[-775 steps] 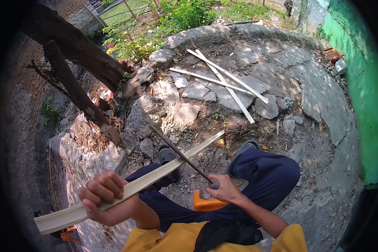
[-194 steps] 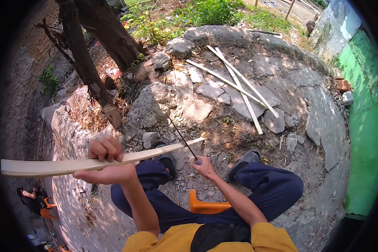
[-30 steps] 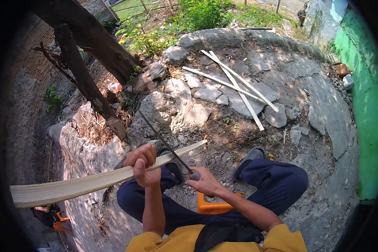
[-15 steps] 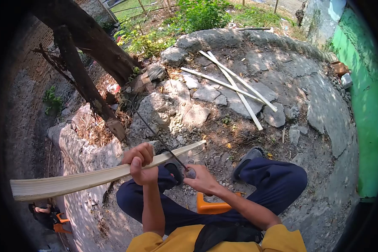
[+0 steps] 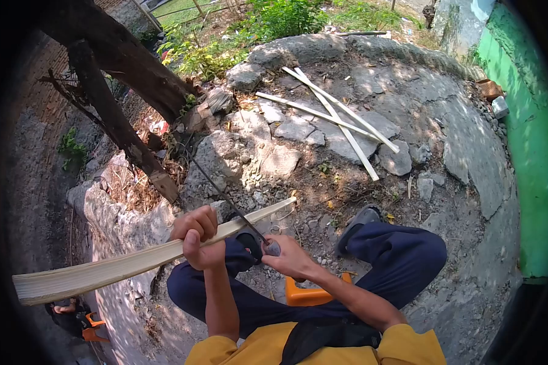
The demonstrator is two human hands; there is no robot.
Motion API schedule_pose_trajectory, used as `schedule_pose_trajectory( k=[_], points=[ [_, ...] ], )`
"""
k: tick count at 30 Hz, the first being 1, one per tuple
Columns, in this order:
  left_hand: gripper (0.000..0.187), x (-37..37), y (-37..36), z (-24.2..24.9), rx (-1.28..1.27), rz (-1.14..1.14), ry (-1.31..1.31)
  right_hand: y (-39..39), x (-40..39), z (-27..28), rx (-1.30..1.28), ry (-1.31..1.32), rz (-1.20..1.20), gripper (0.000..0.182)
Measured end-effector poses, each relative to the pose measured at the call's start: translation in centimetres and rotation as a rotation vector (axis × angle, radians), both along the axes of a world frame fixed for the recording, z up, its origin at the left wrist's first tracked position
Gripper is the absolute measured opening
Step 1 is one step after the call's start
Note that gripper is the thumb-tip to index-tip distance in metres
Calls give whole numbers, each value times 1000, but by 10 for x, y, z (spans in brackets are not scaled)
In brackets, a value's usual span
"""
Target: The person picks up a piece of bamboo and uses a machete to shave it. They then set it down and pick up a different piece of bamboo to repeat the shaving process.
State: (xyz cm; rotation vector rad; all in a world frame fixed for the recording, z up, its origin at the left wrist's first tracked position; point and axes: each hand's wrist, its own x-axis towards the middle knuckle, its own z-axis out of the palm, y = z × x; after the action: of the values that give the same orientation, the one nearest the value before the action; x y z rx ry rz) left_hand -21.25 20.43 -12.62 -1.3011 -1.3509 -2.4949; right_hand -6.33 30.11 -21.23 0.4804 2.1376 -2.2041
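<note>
My left hand [image 5: 196, 238] is wrapped around the long wooden strip [image 5: 103, 273], which stretches from the lower left of the frame to its centre. My right hand [image 5: 291, 258] grips the knife [image 5: 226, 198], which crosses the strip. The wood looks light, stiff yet springy, perhaps splintery; I'd hold it mid-length, fingers clear of the knife.

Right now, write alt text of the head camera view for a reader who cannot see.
A left hand grips a long, pale, curved wooden strip, while the right hand holds a thin, dark blade by its grey handle, the blade crossing the strip. Beyond, three slim, pale wooden sticks lie on cracked grey ground, with a green wall at right.
</note>
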Motion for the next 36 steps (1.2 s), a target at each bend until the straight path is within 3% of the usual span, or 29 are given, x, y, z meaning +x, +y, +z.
schedule_pose_trajectory(
  k=[4, 9, 15, 19, 21, 25, 28, 30, 36],
  points=[
    [38, 2, 1, -1, 46, 28, -63, 4, 1, -1, 40, 3, 56, 26],
    [35, 1, 3, -1, 51, 139, -111, -4, 1, -44, 38, -30, -100, 27],
    [34, -2, 1, -2, 50, 96, -123, 1, 6, -9, 53, -17, -2, 31],
    [34, 2, 3, -1, 41, 157, -141, -2, 5, -38, 45, 28, -21, 31],
    [34, 1, 3, 0, 33, 173, -141, -4, 5, -56, -15, -59, -86, 22],
    [36, -6, -1, -3, 42, 143, -146, -5, 3, -46, 55, -67, -98, 22],
    [38, -5, 0, -3, 19, 128, -108, -4, 7, -34, -65, -92, -78, 26],
    [38, -5, 2, -2, 10, 130, -83, -2, 7, -32, 8, 10, -38, 25],
    [38, -9, 0, -1, -1, 152, -70, 3, 1, -76, 11, -34, -77, 24]
  ],
)
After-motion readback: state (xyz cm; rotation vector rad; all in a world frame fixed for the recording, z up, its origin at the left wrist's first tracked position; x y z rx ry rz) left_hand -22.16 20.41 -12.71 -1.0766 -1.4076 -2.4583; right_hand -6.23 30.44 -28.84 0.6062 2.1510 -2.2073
